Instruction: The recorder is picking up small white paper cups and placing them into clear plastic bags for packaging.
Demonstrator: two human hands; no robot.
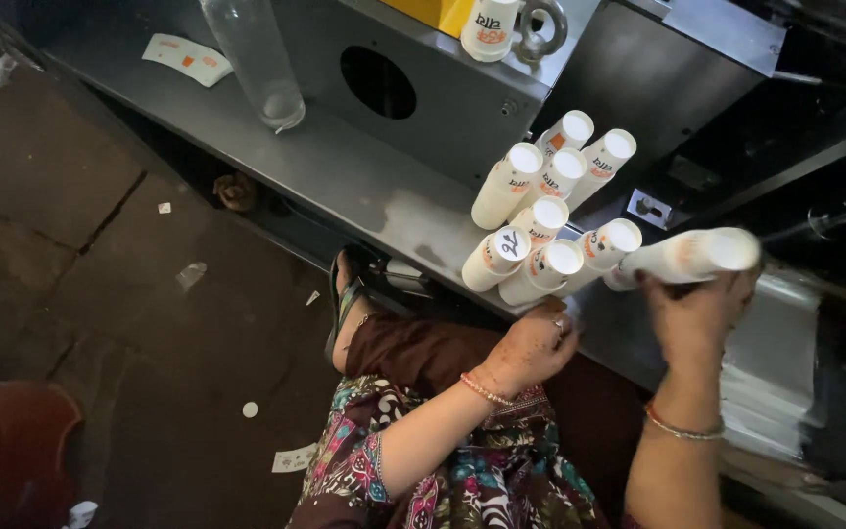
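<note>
The right hand (699, 318) has its fingers clamped on one stack of white paper cups (685, 258), held level over the grey metal table (345, 171). The left hand (533, 345), fingers curled, touches a cluster of eight more stacks (546, 220) lying there. A lone cup (489, 27) stands above.

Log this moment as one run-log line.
left hand: resting against upright paper cup stacks | right hand: gripping a paper cup stack, tilted | surface: grey metal ledge | behind: clear plastic sleeve
</note>
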